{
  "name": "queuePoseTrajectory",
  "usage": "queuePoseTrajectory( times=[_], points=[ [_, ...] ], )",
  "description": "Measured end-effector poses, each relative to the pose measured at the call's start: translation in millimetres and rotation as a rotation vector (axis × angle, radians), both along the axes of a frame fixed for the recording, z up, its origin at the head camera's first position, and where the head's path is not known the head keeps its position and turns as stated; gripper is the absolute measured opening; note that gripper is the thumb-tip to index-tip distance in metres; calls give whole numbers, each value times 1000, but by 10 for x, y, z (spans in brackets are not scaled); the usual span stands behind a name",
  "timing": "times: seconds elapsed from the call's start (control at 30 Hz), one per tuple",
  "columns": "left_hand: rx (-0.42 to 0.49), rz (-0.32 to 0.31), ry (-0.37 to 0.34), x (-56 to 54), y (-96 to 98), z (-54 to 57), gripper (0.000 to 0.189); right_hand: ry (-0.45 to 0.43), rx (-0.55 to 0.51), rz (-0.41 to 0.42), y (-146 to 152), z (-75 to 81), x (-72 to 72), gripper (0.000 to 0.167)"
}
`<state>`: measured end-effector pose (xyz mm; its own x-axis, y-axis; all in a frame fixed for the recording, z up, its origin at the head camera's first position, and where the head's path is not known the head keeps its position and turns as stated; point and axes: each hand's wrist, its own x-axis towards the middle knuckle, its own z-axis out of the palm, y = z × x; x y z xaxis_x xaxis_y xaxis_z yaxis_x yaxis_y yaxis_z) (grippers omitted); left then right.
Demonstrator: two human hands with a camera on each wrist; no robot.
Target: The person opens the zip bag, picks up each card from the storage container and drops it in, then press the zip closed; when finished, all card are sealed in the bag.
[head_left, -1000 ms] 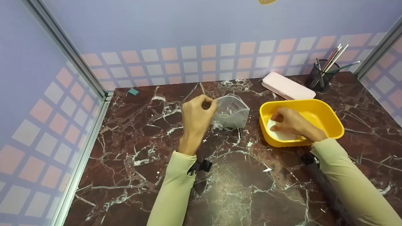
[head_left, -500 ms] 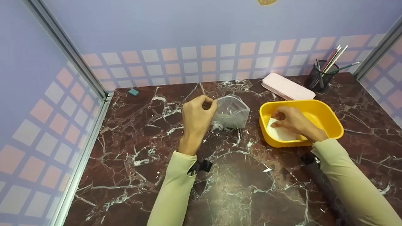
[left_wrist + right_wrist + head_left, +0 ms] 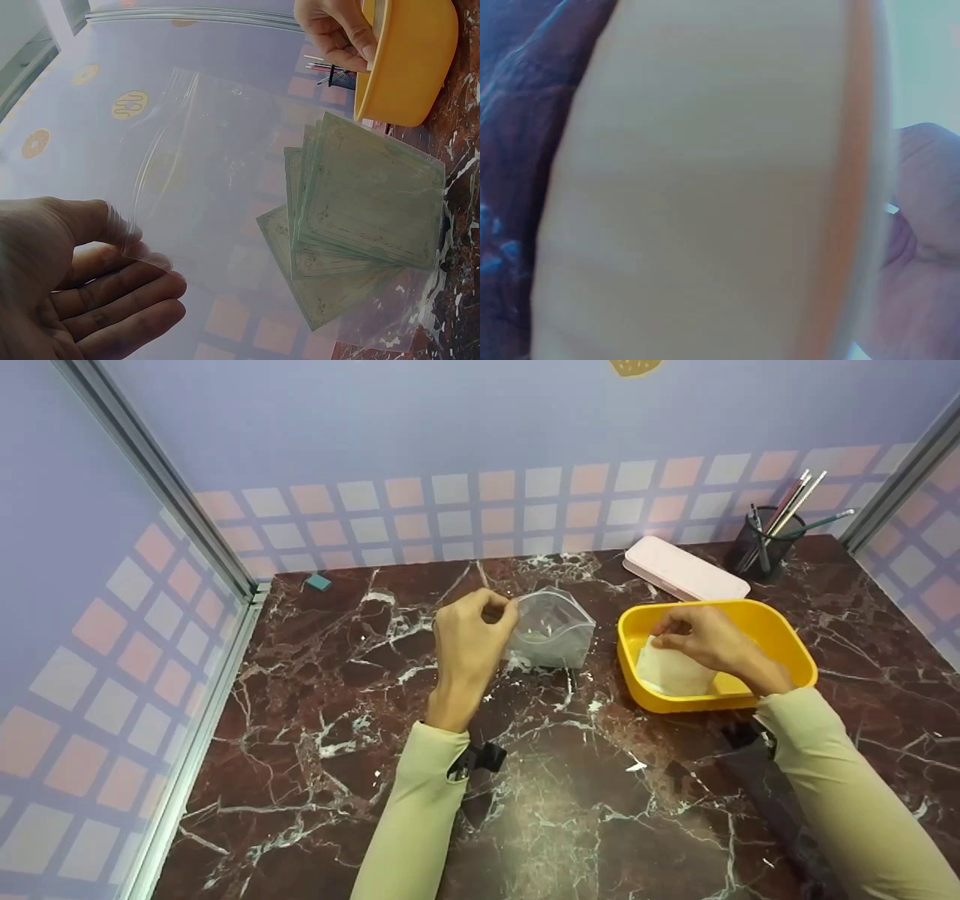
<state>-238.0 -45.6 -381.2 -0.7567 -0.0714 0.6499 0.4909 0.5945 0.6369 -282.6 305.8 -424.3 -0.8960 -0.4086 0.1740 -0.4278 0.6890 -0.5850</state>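
Observation:
My left hand [image 3: 471,649] pinches the rim of a clear zip bag [image 3: 553,641] between thumb and fingertips, and the bag's mouth gapes. Several green-bordered paper cards [image 3: 367,199] are fanned out low inside the bag, as the left wrist view shows. Over to the right, my right hand [image 3: 712,641] reaches into a yellow plastic basin [image 3: 801,660] and pinches the upper edge of a white paper piece [image 3: 675,669]. That paper stands tilted within the basin, its lower edge near the front wall. The basin's wall [image 3: 705,180] fills most of the right wrist view, hiding the paper there.
A pink pencil case [image 3: 684,570] lies behind the basin, beside a black mesh pen holder [image 3: 765,547] with several pencils. A small teal block [image 3: 319,582] is at the back left. Patterned walls [image 3: 450,427] bound the dark marbled table [image 3: 315,810] at the back and sides.
My right hand has risen slightly and shifted right, drawing the white paper piece up so more of its face shows. The left hand and bag stay put.

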Motion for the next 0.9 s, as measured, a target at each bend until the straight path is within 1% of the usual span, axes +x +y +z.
queuePoseTrajectory(
  times=[0.1,0.23,0.53,0.77,0.9],
  points=[
    [4,-1,-5,1,-1,-2,11,-12,-11,-19,-10,63,21,7],
    [5,-2,-9,3,-1,-1,10,12,-18,-25,-19,132,34,8],
    [4,-3,4,2,-2,1,10,114,-49,-24,-64,236,64,8],
    [-6,3,11,1,-1,1,10,200,-88,-76,-128,374,124,8],
    [-9,2,16,-1,-3,1,11,267,-130,-99,-206,461,176,8]
  ],
)
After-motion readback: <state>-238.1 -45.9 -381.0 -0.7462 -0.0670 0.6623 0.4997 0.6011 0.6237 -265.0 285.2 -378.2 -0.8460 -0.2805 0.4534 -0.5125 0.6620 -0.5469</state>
